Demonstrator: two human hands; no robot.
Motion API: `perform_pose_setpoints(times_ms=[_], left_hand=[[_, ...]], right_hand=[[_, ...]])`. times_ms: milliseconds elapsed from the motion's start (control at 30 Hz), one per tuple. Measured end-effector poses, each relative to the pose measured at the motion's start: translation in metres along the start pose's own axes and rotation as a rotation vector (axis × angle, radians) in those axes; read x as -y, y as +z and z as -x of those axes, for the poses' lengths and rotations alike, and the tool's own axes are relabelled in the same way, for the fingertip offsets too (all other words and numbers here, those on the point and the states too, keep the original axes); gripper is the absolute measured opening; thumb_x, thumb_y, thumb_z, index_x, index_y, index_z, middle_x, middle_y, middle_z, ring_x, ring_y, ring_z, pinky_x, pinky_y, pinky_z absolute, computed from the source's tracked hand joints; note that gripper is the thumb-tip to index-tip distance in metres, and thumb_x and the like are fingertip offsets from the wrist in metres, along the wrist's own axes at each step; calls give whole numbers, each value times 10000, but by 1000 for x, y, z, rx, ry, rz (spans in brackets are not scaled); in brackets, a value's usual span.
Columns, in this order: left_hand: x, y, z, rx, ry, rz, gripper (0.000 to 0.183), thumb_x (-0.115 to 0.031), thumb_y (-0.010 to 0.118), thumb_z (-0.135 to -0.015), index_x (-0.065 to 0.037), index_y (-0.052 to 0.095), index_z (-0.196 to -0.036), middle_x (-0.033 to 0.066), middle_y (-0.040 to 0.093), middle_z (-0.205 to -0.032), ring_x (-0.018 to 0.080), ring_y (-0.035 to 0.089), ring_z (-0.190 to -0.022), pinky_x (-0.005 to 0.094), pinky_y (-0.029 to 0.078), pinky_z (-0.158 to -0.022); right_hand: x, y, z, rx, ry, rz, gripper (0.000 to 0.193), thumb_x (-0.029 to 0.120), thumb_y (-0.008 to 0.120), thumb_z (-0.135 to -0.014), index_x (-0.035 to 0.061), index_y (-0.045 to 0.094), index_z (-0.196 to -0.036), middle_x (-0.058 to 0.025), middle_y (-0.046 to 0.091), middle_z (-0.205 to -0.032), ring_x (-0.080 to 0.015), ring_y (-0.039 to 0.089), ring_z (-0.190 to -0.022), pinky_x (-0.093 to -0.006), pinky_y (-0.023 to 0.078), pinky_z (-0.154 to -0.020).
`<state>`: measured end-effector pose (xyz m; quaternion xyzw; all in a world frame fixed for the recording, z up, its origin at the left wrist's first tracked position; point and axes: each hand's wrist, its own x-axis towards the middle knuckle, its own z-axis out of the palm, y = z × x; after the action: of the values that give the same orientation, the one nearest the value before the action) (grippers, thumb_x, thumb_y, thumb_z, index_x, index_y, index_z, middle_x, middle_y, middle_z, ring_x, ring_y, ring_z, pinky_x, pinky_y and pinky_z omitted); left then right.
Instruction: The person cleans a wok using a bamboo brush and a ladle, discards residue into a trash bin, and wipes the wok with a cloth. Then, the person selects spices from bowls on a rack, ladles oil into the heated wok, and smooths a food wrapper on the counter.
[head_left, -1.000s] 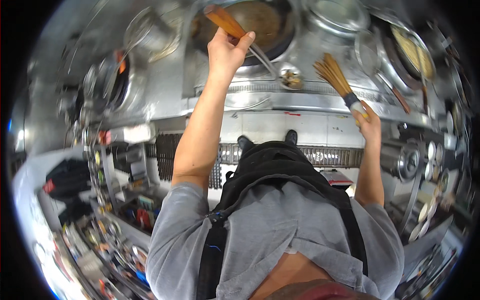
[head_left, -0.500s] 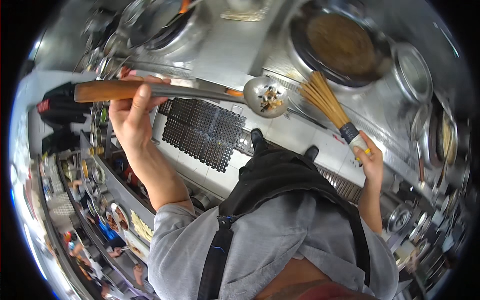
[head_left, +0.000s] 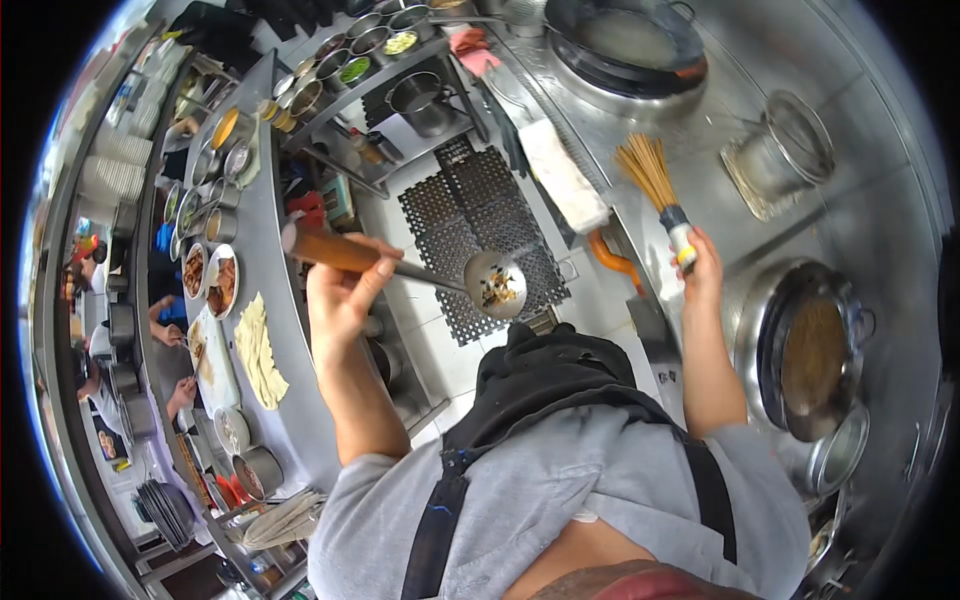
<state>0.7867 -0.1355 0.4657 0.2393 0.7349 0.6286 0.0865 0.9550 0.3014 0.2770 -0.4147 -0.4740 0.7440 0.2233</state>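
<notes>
My left hand is closed around the wooden handle of a ladle. Small dark and yellowish food scraps lie in its round metal bowl, which is above the perforated black floor mat in the picture. My right hand grips a bamboo wok brush by its wrapped end, with the bristles pointing away from me over the steel stove top. Ladle and brush are apart from each other.
Right of me a wok holds brownish liquid; another wok stands farther off. A wire strainer rests on a container on the stove. At left, a steel counter carries dishes and dough-like sheets; people work beyond it.
My body has turned left, so the counter shows more fully and the brown-liquid wok has shifted to my right side. Both hands keep hold of the ladle and brush.
</notes>
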Motion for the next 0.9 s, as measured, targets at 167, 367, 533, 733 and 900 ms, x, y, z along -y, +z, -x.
perform_pose_setpoints(times_ms=[167,367,533,733,900], left_hand=[[12,-27,4,-230,-231,-112,119,-15,650,-849,-9,607,-960,51,657,-922,84,568,-813,218,437,-711],[20,-37,-38,-341,-267,-102,158,-31,648,-858,-4,581,-999,92,664,-934,115,621,-834,225,500,-690],[30,-69,-76,-373,-233,-106,163,-70,655,-858,1,597,-993,122,673,-943,139,641,-845,223,516,-671],[97,-99,-146,-295,-74,84,226,-4,662,-841,0,558,-1041,135,669,-966,113,575,-806,237,460,-731],[123,-98,-193,-184,16,167,203,-11,682,-835,4,577,-1008,128,661,-976,171,608,-900,285,468,-809]], right_hand=[[-42,145,-101,-188,-26,-80,713,295,623,-844,38,278,-1413,-120,616,-764,-196,594,-501,-276,392,-366],[-160,211,-194,-168,41,152,686,246,604,-855,89,263,-1429,-166,619,-856,-240,628,-536,-342,535,-387],[-121,244,-135,-146,37,349,600,307,602,-872,98,369,-1384,-190,608,-996,-268,660,-627,-352,562,-417],[-77,209,-128,96,105,875,516,368,624,-871,-8,570,-1221,-176,666,-860,-218,688,-695,-317,545,-463],[-93,159,-107,302,-143,1323,503,367,653,-818,65,597,-1216,-166,685,-922,-305,665,-856,-384,535,-752]])
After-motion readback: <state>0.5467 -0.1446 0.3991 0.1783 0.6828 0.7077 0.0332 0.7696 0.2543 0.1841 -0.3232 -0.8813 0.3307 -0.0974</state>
